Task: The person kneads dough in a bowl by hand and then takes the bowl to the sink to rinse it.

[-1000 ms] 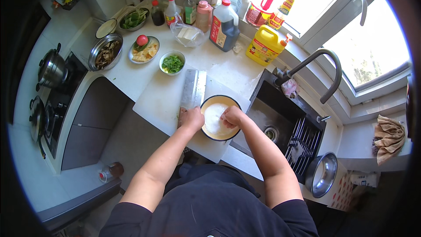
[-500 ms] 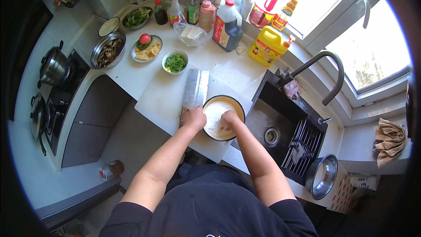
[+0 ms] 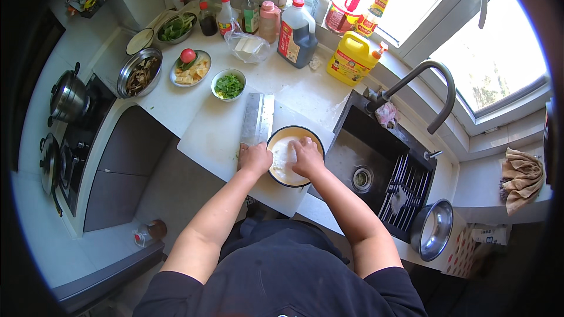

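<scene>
Where the white powder (image 3: 282,151) ends, the bowl (image 3: 294,131) looks yellow.

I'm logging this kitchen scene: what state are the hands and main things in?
Bowl: uncovered, holding white contents
Left hand: curled at bowl's left rim, grip unclear
Right hand: fingers inside bowl, grip unclear
Cleaver: lying flat
Greens: chopped
White blocks: bagged
Jug: capped, upright
Pot: lid on
Tap: no flow visible
Cloth: hanging bunched

Kitchen with sink (image 3: 352,154) and stove (image 3: 78,148)
</scene>
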Tool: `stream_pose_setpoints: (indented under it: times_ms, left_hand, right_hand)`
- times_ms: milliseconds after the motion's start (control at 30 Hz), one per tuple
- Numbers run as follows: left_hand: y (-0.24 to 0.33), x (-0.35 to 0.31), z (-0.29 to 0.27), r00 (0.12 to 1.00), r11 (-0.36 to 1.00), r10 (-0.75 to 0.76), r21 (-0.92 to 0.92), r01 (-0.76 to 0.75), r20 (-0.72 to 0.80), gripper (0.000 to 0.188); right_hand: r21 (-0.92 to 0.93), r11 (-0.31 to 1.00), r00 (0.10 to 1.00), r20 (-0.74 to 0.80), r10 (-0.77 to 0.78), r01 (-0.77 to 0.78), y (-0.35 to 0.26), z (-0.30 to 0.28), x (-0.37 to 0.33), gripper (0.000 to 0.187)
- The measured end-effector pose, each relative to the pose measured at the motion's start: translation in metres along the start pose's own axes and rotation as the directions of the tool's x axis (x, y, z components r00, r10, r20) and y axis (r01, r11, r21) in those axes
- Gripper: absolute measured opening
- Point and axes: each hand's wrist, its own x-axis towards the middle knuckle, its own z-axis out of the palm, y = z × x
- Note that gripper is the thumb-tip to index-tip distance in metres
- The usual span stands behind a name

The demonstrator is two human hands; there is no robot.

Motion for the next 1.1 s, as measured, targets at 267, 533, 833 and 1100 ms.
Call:
stream_pose_setpoints:
  times_ms: [267,533,833,1100]
  left_hand:
    - [-0.002,-0.008,-0.014,0.953,0.876,-0.066,-0.44,0.196,0.295,0.034]
    - [-0.004,-0.013,-0.02,0.841,0.674,-0.126,-0.576,0.462,0.527,0.029]
    - [-0.009,-0.013,-0.009,0.749,0.453,0.047,-0.682,0.574,0.661,0.029]
    - [0.031,-0.015,-0.02,0.726,0.559,0.142,-0.66,0.502,0.673,0.026]
  right_hand:
    - [0.009,1.0,0.999,0.04,0.014,-0.015,0.003,0.032,-0.003,0.043]
    - [0.362,0.919,0.975,-0.094,0.202,-0.155,0.007,0.022,0.0,0.021]
    - [0.505,0.861,0.997,0.066,0.037,-0.065,0.007,0.004,-0.018,0.033]
    - [0.179,0.969,0.979,-0.085,0.185,-0.168,0.004,-0.016,-0.055,0.07]
